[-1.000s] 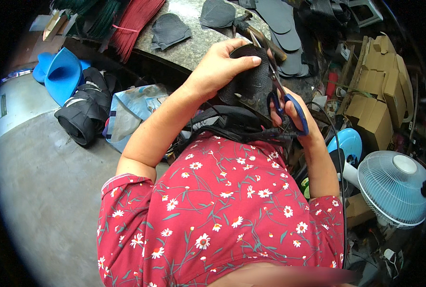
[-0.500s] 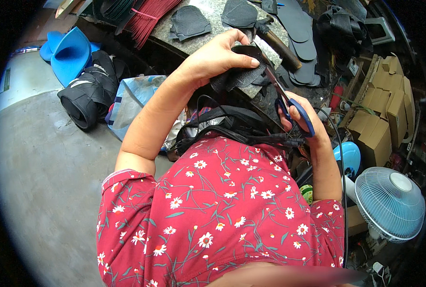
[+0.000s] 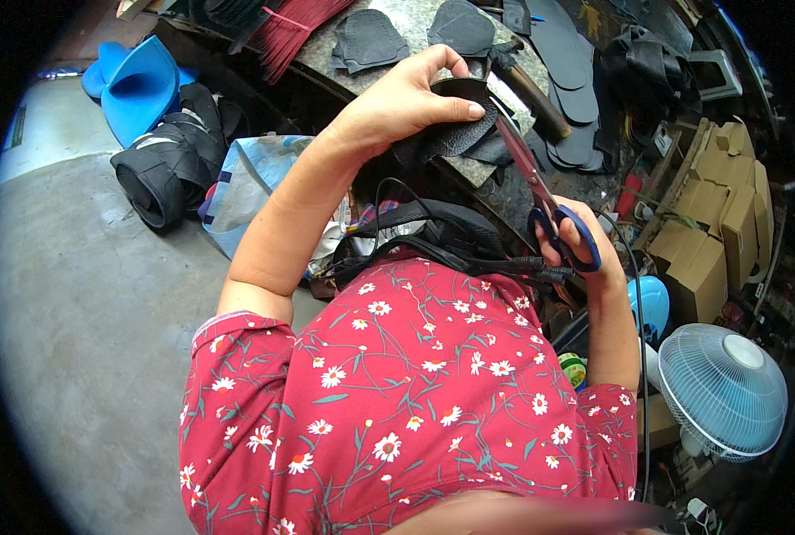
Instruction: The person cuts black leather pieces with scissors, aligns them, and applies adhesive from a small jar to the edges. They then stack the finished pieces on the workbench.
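Head view: a dark textured piece [image 3: 458, 134] of what looked like leather or rubber sheet was held up in front of the chest, above the near edge of the stone worktop [image 3: 415, 27]. It was pinched by the left hand [image 3: 397, 105], fingers curled over its top edge and thumb pressed on its face. The piece was judged light, thin and floppy, sagging where unsupported, so a hold close to the cut line seemed best. The right hand [image 3: 576, 241] was closed through the blue loops of a pair of scissors [image 3: 540, 192], whose red blades were angled up into the piece's right edge. On the worktop, other dark cut pieces [image 3: 366, 40] and sole-shaped blanks [image 3: 576, 89] were laid flat. Open cardboard boxes [image 3: 709, 223] stood at the right; their contents could not be made out. A woven bag [image 3: 246, 187] was slumped at the left, contents unclear, beside rolled black material [image 3: 161, 169].
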